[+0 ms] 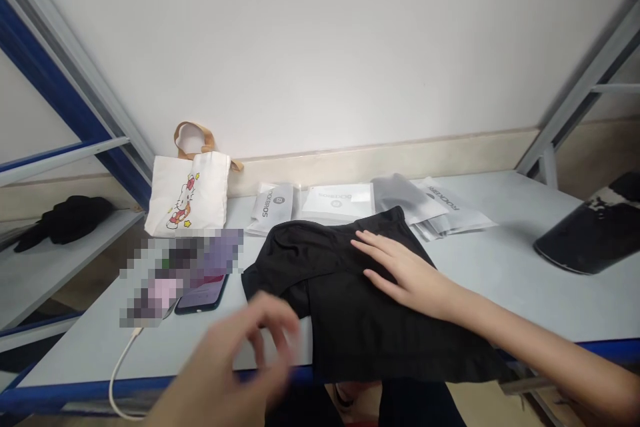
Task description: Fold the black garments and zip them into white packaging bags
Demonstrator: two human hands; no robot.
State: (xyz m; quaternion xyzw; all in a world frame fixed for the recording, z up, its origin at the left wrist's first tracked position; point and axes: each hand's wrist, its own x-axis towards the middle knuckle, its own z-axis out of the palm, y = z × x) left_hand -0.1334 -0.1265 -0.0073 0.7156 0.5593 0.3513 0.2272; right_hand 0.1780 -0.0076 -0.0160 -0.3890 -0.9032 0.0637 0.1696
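A black, stretchy-looking fabric garment (360,307) lies on the grey-white tabletop, its lower edge hanging over the front rim. What kind of garment it is cannot be made out. Flat on its upper right part rests my right hand (400,273), fingers stretched out and slightly spread. My left hand (250,347) is raised in front of the garment's left side, blurred by motion. Its fingers are curved, with a gap between them and the thumb, and nothing shows in it. Part of the garment's left edge is hidden behind this hand.
Along the back lie printed translucent packets: one on the left (275,207), one in the middle (337,200) and several on the right (450,207). A white tote bag (200,193), a phone (203,293) with a white cable (117,373) nearby and a dark object (590,233) flank them.
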